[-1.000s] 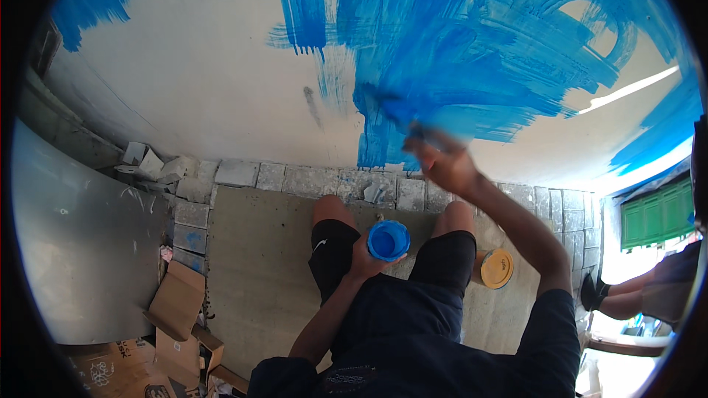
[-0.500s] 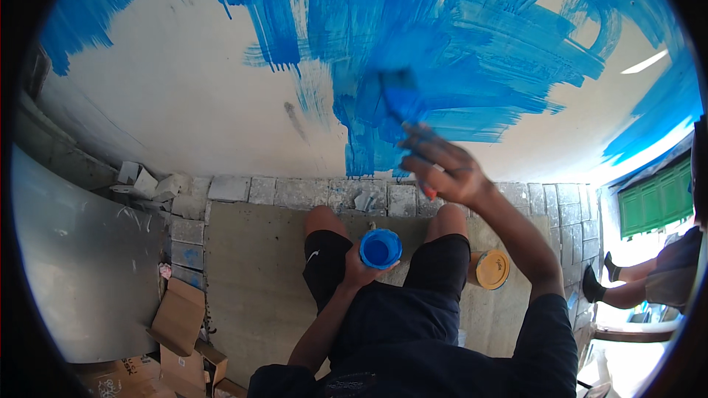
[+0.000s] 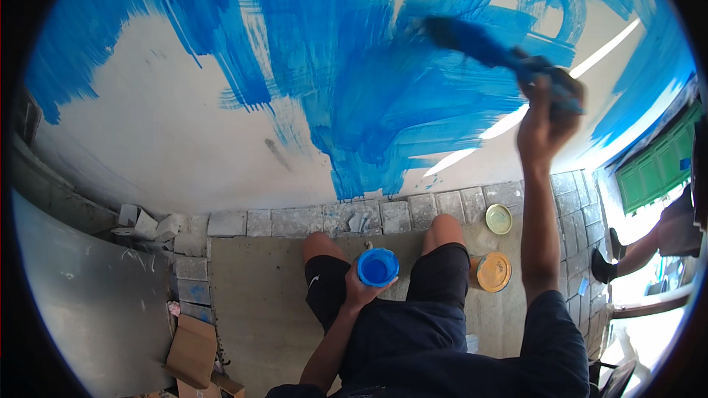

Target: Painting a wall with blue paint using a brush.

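My right hand [image 3: 549, 107] is closed round the handle of a paintbrush [image 3: 483, 43], which is smeared by motion. Its dark bristle end points up and left over the wall [image 3: 169, 125], a white surface partly covered with streaky blue paint; whether the bristles touch it, I cannot tell. Low between my knees, my left hand [image 3: 361, 291] grips an open can of blue paint [image 3: 377, 268], held upright. The can's rim and inside are coated blue.
A yellow-lidded can [image 3: 493, 272] stands right of my thigh, with a round lid [image 3: 498, 219] beyond it on the paving. Cardboard boxes [image 3: 193, 350] and a grey metal sheet [image 3: 81, 280] lie left. At the far right are another person's legs [image 3: 638, 247] and a green shutter [image 3: 658, 162].
My right hand has swung up and to the right with the paintbrush, away from the wall's lower middle. The round lid on the paving has come into sight. My left hand still holds the can.
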{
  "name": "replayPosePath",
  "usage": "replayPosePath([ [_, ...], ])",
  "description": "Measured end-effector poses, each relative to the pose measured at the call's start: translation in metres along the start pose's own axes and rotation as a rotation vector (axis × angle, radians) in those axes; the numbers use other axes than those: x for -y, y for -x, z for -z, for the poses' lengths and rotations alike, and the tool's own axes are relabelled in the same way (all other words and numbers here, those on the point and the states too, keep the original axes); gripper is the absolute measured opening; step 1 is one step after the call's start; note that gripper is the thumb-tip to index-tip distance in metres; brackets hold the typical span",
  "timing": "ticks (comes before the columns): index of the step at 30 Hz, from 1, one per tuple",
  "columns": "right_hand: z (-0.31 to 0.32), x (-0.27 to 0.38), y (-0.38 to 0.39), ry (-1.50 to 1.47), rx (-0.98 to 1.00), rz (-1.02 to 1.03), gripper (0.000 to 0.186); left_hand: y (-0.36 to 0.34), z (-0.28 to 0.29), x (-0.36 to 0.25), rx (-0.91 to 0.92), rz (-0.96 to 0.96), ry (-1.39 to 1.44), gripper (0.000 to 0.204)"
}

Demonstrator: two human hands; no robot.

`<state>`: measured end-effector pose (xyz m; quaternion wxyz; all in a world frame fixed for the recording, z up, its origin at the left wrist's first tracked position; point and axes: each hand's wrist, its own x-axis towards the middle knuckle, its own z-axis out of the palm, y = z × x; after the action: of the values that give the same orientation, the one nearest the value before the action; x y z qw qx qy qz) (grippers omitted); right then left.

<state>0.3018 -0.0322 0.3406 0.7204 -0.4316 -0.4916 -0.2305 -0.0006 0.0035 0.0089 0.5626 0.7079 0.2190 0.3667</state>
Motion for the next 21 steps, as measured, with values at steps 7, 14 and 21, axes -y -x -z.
replayPosePath([
  [7, 0.036, -0.006, -0.029, -0.207, -0.675, -0.030, 0.024, 0.002, 0.000, 0.006, 0.056, -0.010, -0.037, 0.068],
  [14, 0.043, -0.043, 0.020, -0.405, -0.766, -0.302, 0.038, 0.003, -0.007, 0.002, 0.024, 0.003, -0.017, 0.066],
  [21, 0.087, -0.041, 0.100, -0.116, -0.633, -0.661, 0.028, 0.005, -0.006, 0.005, 0.050, -0.005, 0.018, 0.068],
])
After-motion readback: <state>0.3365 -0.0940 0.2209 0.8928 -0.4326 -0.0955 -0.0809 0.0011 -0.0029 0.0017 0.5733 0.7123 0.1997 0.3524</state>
